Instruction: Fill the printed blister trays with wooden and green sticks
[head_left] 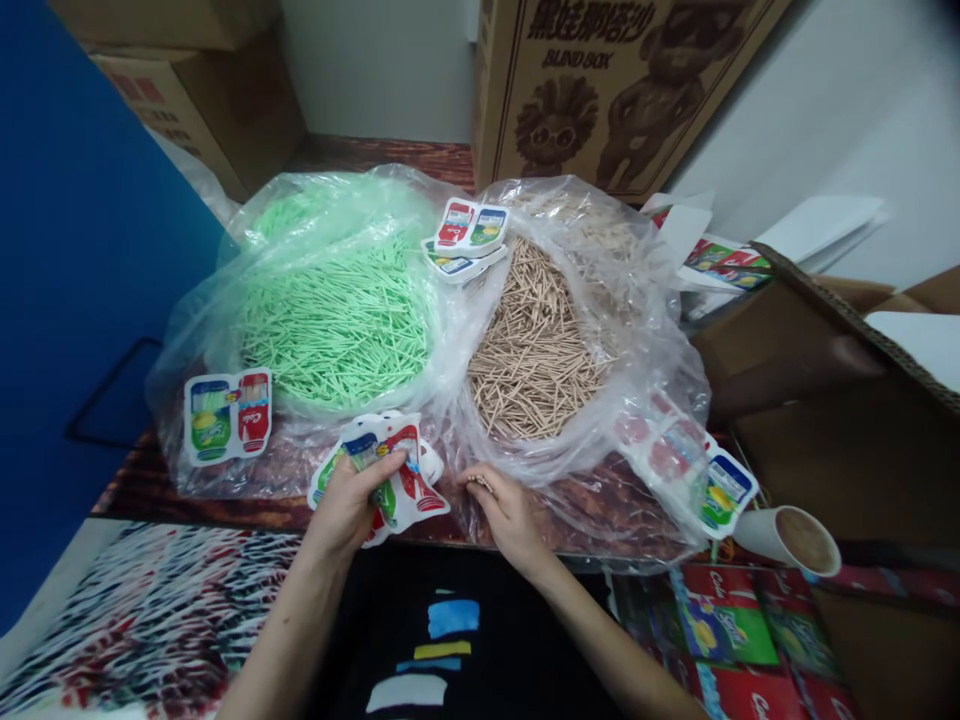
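My left hand (352, 500) is closed on a small printed pouch (412, 470) with red cola and green sprite pictures, its thumb across the front. More of these pouches lie beneath it. To the right, my right hand (510, 515) pinches a small bunch of brown sticks (481, 483), seen end-on between the fingertips. Just beyond it, an opened clear plastic bag holds a heap of brown sticks (532, 350). A second clear bag with a heap of light green sticks (337, 320) lies at the left, beyond my left hand.
One pouch (227, 415) rests on the left bag, and a few more pouches (471, 228) lie between the bags. At right are a paper cup (795, 540), an open carton (840, 400) and printed packets (727, 620). A blind box carton (592, 100) stands behind.
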